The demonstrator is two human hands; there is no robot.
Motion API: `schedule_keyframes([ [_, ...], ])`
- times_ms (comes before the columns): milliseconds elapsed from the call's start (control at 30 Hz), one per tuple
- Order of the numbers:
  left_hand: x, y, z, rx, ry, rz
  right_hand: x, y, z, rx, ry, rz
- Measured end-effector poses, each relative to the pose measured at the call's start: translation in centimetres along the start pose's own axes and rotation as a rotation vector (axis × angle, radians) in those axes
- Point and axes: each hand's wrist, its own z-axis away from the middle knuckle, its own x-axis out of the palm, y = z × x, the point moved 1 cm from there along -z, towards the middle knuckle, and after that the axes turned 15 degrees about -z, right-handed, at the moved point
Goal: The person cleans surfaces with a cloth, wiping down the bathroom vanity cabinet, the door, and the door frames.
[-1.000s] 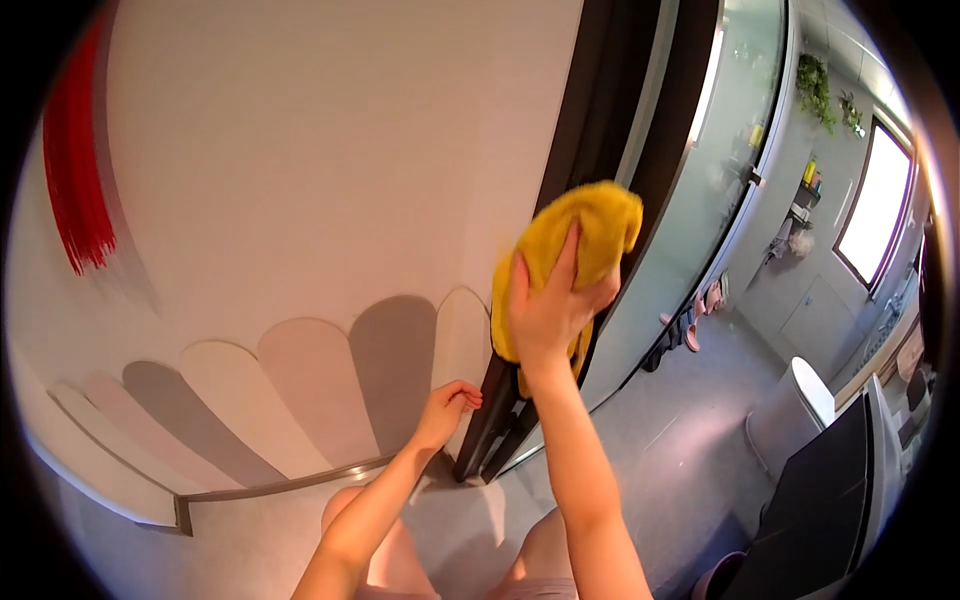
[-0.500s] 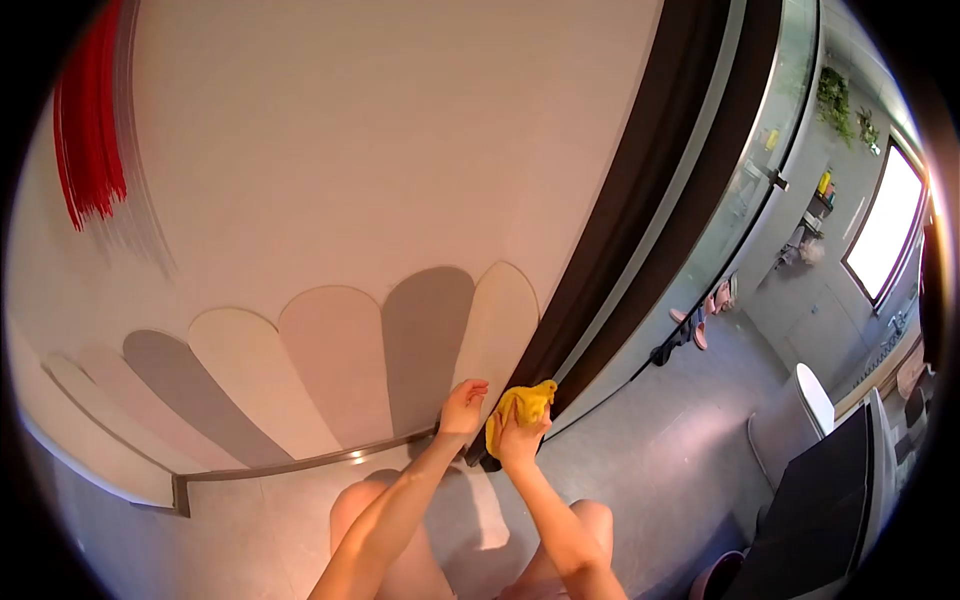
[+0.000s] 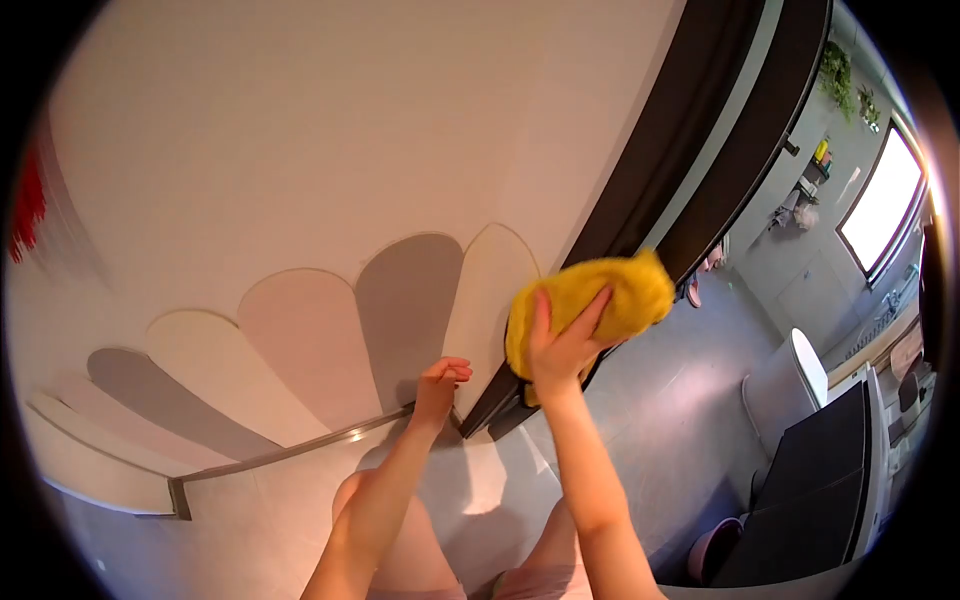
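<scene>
A fluffy yellow cloth with dark edging is in my right hand, bunched up with my fingers spread over it. It is held up in front of the dark brown door frame, overlapping it; whether the two touch I cannot tell. My left hand is lower and to the left, near the base of the wall, with its fingers curled in and nothing visible in them. Behind it stands the wall, with rounded grey, pink and cream panels along the bottom.
Through the doorway on the right are a white toilet, a dark cabinet and a pink basin on the grey floor. Pink slippers lie further in. A low skirting board runs along the wall's base.
My right hand has moved up and toward me with the yellow cloth, which shows larger. My left hand has shifted slightly left and up. The view has turned a little to the right.
</scene>
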Motion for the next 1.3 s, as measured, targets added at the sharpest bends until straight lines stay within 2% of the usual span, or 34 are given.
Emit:
schedule_keyframes([
  [100, -0.1, -0.3, -0.5, 0.013, 0.01, -0.027, 1.5, 2.6, 9.3, -0.036, -0.067, 0.054],
  [200, 0.4, 0.9, -0.1, -0.013, 0.047, -0.089, 2.8, 4.5, 18.0, 0.041, -0.106, -0.026],
  [267, 1.2, 0.7, 0.4, 0.066, 0.094, -0.138, 2.9, 5.2, 22.5, 0.115, -0.205, 0.009],
  [300, 1.3, 0.0, 0.2, 0.092, 0.095, -0.182, 3.2, 6.4, 25.3, 0.121, -0.191, -0.073],
  [333, 1.5, -0.1, 0.3, 0.092, 0.097, -0.184, 2.6, 6.0, 25.7, 0.122, -0.191, -0.075],
  [400, 1.8, -0.2, 0.8, 0.102, 0.065, -0.232, 1.2, 5.2, 26.2, 0.317, -0.215, -0.284],
  [433, 1.9, -0.4, 1.0, 0.101, 0.06, -0.234, 0.6, 4.8, 26.2, 0.158, -0.23, -0.13],
  [467, 1.9, -0.6, 1.0, 0.08, 0.018, -0.222, -0.1, 5.0, 25.8, 0.16, -0.223, -0.124],
  [533, 1.9, -1.0, 0.7, 0.059, -0.032, -0.207, -2.6, 4.4, 21.7, 0.091, -0.397, -0.234],
  [600, 1.6, -1.5, 0.3, 0.052, -0.058, -0.211, -3.3, 5.0, 19.0, 0.013, -0.439, -0.201],
  [633, 1.8, -3.9, -0.7, 0.153, -0.083, -0.078, -3.6, 3.2, 14.5, 0.006, -0.304, -0.168],
  [733, 1.2, -1.4, 0.2, 0.03, -0.108, -0.011, -3.3, -0.4, 3.1, 0.048, -0.148, -0.255],
  [767, 1.1, -0.5, 0.4, -0.011, -0.091, -0.019, -2.3, -0.5, 2.2, 0.112, -0.086, -0.264],
  [900, 0.6, -1.2, -0.7, -0.025, -0.04, -0.02, 1.4, 2.5, 8.4, -0.008, 0.07, -0.025],
  [1000, 0.8, -2.7, -0.5, -0.065, -0.013, -0.003, 2.8, 5.4, 17.9, 0.032, -0.048, -0.009],
  [1133, 1.3, -5.4, -0.3, -0.126, -0.007, -0.081, 4.1, 7.9, 29.4, 0.361, -0.318, -0.083],
  [1167, 1.7, -6.2, -0.3, -0.123, -0.007, -0.114, 4.8, 8.5, 31.4, 0.368, -0.327, -0.078],
  [1233, 2.2, -7.2, 0.3, -0.107, -0.005, -0.143, 5.0, 9.2, 34.8, 0.607, -0.327, -0.125],
  [1267, 2.4, -7.5, 0.6, -0.067, -0.002, -0.171, 5.0, 9.3, 36.4, 0.613, -0.338, -0.123],
  [1300, 2.3, -7.6, 1.1, -0.075, 0.002, -0.174, 4.9, 9.3, 37.7, 0.724, -0.323, -0.181],
])
